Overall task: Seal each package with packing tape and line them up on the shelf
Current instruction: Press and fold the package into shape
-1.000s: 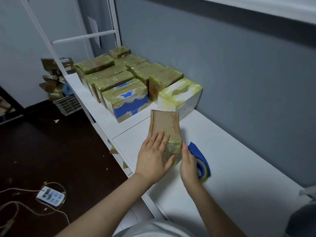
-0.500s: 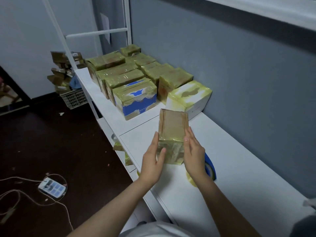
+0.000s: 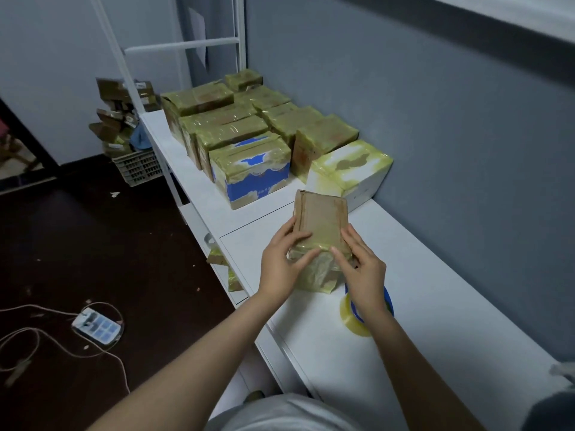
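Packages (image 3: pixel 230 132) on white shelf (image 3: pixel 435 290), grey wall (image 3: pixel 435 104)

The left hand (image 3: pixel 280 269) and the right hand (image 3: pixel 364 275) are bare, and so are the left forearm (image 3: pixel 193 362) and the right forearm (image 3: pixel 413 365), uncovered down to the lower edge of the view. Between them shows a patch of light grey garment (image 3: pixel 280 413) (probably a top; its cut is out of view), plain and softly folded.
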